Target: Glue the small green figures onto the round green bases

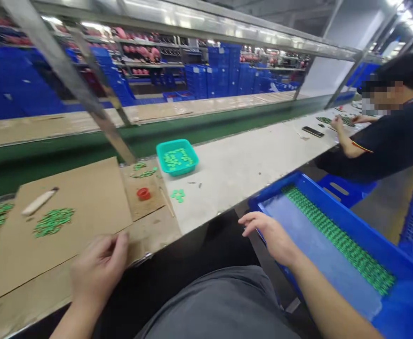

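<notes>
Pile of pieces (54, 221) left of hands (97, 263)

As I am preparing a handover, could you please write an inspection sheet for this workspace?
Surface: pale bench, cardboard sheet on its left part.
Job's things: green pieces heaped on the cardboard sheet, loose on the bench, in a teal tray and in rows inside a blue crate.
Clutter: red round item, pale tool, thin stick.
Left hand: curled near the cardboard's edge, grip unclear.
Right hand: open beside the blue crate, holding nothing visible.
Cables: nothing seen.
Surroundings: co-worker at right, stacked blue crates beyond.
</notes>
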`<act>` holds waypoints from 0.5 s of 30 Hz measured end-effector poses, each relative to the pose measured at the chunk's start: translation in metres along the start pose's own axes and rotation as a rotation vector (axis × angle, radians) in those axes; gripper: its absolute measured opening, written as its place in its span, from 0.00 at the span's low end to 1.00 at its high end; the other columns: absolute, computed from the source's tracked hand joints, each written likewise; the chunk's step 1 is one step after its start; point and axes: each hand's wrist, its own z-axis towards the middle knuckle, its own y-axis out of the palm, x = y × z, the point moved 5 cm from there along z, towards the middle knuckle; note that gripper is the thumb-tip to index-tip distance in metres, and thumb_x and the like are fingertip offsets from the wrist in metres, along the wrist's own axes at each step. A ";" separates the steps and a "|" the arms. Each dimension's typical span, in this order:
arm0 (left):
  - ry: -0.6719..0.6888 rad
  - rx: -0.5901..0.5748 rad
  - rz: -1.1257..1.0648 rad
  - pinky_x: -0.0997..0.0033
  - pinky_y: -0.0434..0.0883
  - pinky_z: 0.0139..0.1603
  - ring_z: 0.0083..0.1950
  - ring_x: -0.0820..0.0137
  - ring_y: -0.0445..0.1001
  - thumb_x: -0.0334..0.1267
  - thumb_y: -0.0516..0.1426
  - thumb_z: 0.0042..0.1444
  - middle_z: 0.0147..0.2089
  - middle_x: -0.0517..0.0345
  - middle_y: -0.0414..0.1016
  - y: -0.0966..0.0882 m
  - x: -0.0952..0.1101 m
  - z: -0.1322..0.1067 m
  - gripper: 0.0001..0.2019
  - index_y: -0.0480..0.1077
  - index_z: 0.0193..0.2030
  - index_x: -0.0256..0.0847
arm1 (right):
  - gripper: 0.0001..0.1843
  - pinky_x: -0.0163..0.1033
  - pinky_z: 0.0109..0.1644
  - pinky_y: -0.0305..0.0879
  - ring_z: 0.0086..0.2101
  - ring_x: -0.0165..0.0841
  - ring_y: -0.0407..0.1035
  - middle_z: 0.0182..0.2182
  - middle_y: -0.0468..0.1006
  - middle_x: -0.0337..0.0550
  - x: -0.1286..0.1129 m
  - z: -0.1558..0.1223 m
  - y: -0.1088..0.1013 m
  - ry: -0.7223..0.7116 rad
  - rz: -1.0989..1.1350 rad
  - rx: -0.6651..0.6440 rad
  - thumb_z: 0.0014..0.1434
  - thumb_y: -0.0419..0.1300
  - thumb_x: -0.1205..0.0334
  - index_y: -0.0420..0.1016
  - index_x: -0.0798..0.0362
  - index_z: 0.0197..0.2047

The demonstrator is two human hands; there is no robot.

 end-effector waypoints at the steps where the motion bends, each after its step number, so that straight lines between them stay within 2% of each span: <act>1: -0.004 0.004 -0.019 0.78 0.67 0.36 0.30 0.77 0.70 0.63 0.55 0.81 0.25 0.65 0.69 -0.001 -0.002 -0.001 0.33 0.72 0.30 0.40 | 0.42 0.60 0.63 0.87 0.52 0.48 0.89 0.52 0.92 0.51 -0.009 0.019 0.019 -0.034 -0.059 -0.015 0.87 0.43 0.29 0.91 0.41 0.42; 2: -0.003 0.003 -0.042 0.79 0.67 0.35 0.29 0.77 0.71 0.61 0.55 0.81 0.24 0.65 0.69 0.000 -0.003 -0.001 0.32 0.73 0.30 0.40 | 0.34 0.57 0.60 0.87 0.49 0.46 0.88 0.48 0.91 0.50 -0.016 0.040 0.037 -0.056 -0.097 -0.036 0.88 0.49 0.35 0.91 0.42 0.46; 3: 0.005 -0.002 -0.067 0.78 0.68 0.34 0.29 0.76 0.74 0.60 0.55 0.81 0.25 0.65 0.73 0.001 -0.002 -0.002 0.30 0.76 0.32 0.41 | 0.22 0.55 0.58 0.87 0.47 0.45 0.87 0.49 0.91 0.50 -0.022 0.060 0.055 -0.074 -0.131 -0.068 0.86 0.58 0.41 0.91 0.43 0.54; 4: 0.019 -0.007 -0.092 0.77 0.71 0.35 0.31 0.74 0.78 0.59 0.54 0.81 0.28 0.63 0.78 0.003 -0.001 -0.002 0.29 0.79 0.35 0.41 | 0.16 0.54 0.57 0.87 0.46 0.44 0.87 0.53 0.91 0.51 -0.028 0.081 0.072 -0.091 -0.167 -0.098 0.82 0.65 0.48 0.89 0.45 0.61; 6: 0.058 -0.023 -0.137 0.75 0.77 0.38 0.36 0.69 0.85 0.61 0.54 0.81 0.36 0.58 0.88 0.005 0.001 -0.003 0.28 0.84 0.39 0.44 | 0.19 0.56 0.65 0.85 0.52 0.46 0.87 0.61 0.89 0.55 -0.036 0.124 0.102 -0.137 -0.253 -0.147 0.75 0.72 0.60 0.87 0.48 0.67; 8: 0.096 -0.033 -0.169 0.74 0.80 0.41 0.37 0.67 0.88 0.61 0.56 0.81 0.39 0.56 0.90 0.006 0.001 -0.004 0.27 0.85 0.39 0.46 | 0.18 0.58 0.73 0.80 0.61 0.48 0.84 0.64 0.88 0.56 -0.044 0.168 0.123 -0.182 -0.343 -0.184 0.75 0.71 0.66 0.87 0.48 0.66; 10: 0.128 -0.036 -0.192 0.75 0.81 0.42 0.37 0.67 0.88 0.59 0.57 0.82 0.39 0.57 0.90 0.006 0.000 -0.007 0.26 0.84 0.39 0.47 | 0.16 0.58 0.77 0.77 0.67 0.48 0.81 0.65 0.87 0.56 -0.052 0.217 0.138 -0.209 -0.440 -0.198 0.80 0.66 0.68 0.87 0.50 0.66; 12: 0.151 -0.030 -0.209 0.76 0.82 0.43 0.38 0.68 0.89 0.57 0.58 0.83 0.40 0.58 0.91 0.004 -0.002 -0.009 0.23 0.85 0.40 0.47 | 0.17 0.60 0.78 0.76 0.69 0.48 0.79 0.68 0.85 0.57 -0.062 0.271 0.149 -0.217 -0.542 -0.198 0.84 0.62 0.65 0.84 0.52 0.70; 15: 0.172 -0.026 -0.231 0.75 0.83 0.44 0.38 0.68 0.90 0.53 0.59 0.83 0.41 0.59 0.91 0.004 -0.004 -0.012 0.19 0.85 0.43 0.48 | 0.24 0.66 0.76 0.79 0.69 0.51 0.80 0.73 0.82 0.54 -0.070 0.349 0.170 -0.204 -0.695 -0.251 0.82 0.71 0.53 0.81 0.49 0.74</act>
